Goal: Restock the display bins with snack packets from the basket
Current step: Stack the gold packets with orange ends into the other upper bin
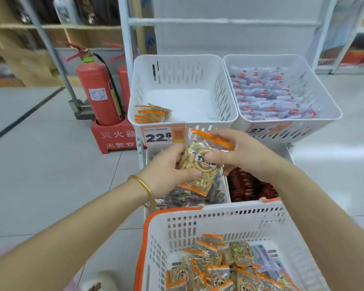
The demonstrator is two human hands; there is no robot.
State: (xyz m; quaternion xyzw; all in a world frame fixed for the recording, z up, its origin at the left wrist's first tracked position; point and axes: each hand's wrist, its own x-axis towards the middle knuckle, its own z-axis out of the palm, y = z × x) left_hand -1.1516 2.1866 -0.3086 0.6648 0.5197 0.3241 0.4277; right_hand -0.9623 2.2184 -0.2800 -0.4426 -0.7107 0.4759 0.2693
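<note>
Both hands hold a small stack of clear snack packets (pixel 204 164) with orange ends, in front of the rack. My left hand (pixel 168 171) grips the stack from the left, thumb on its lower part. My right hand (pixel 240 152) grips it from the right near the top. The white upper-left bin (pixel 183 64) holds a few matching packets (pixel 151 113) in its front-left corner. Close to me, the white basket (pixel 219 219) with an orange rim holds several more of these packets (pixel 229 267).
The upper-right bin (pixel 328 97) is full of pale wrapped packets. Lower bins hold dark packets (pixel 189 196) and red packets (pixel 248 185). A red fire extinguisher (pixel 97 91) stands on its red base left of the rack. Tiled floor (pixel 40 164) spreads to the left.
</note>
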